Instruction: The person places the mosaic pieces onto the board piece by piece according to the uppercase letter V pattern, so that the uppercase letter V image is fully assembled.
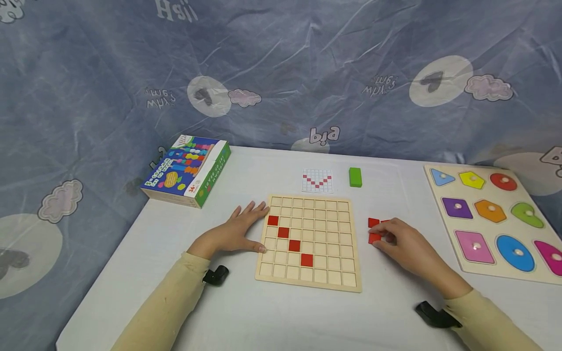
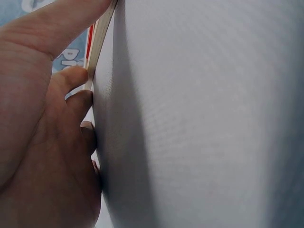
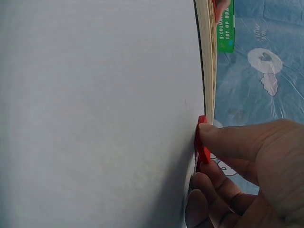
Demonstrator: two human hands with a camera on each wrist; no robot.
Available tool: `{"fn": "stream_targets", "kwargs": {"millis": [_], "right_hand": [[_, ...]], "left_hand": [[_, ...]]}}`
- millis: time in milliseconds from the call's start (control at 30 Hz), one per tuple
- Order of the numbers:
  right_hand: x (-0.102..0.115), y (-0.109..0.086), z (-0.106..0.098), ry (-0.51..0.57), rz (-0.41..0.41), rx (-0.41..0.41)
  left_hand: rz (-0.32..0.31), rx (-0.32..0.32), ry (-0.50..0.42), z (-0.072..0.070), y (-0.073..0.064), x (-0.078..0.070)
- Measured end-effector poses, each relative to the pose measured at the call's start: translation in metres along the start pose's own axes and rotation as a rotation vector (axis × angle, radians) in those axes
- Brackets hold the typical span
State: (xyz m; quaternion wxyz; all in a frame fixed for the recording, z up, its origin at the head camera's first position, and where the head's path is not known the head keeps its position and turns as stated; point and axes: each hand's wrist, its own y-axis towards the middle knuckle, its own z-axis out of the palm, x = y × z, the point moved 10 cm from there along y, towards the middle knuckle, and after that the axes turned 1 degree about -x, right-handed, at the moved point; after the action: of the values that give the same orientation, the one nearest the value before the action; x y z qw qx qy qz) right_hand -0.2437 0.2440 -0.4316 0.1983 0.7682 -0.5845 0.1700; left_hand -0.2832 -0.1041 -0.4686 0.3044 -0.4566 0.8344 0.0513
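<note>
My left hand [image 1: 232, 231] lies spread on the table, with its thumb and fingertips at the left edge of a wooden grid board [image 1: 312, 286]. Several red square tiles sit in the board's cells in a diagonal, one of them a tile [image 1: 294, 245] near the middle. To the right of the board, my right hand [image 1: 406, 243] pinches a red square tile [image 3: 203, 142] between thumb and index finger, low over the table. Another red tile [image 1: 373, 222] lies just beyond those fingers, and one more is partly hidden behind the hand.
Behind the board lie a pattern card [image 1: 317, 181] with red marked squares and a green block [image 1: 355, 177]. A toy box [image 1: 186, 170] stands at the back left. On the right is a shape puzzle board [image 1: 483, 229] with colored knobbed pieces. A patterned cloth hangs behind the table.
</note>
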Motion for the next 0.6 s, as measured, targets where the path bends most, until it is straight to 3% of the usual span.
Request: {"fn": "stream_targets", "kwargs": {"millis": [600], "right_hand": [[0.0038, -0.0024, 0.0007, 0.001, -0.041, 0.001]], "left_hand": [[-0.017, 0.0, 0.008, 0.0006, 0.0013, 0.0013]]}}
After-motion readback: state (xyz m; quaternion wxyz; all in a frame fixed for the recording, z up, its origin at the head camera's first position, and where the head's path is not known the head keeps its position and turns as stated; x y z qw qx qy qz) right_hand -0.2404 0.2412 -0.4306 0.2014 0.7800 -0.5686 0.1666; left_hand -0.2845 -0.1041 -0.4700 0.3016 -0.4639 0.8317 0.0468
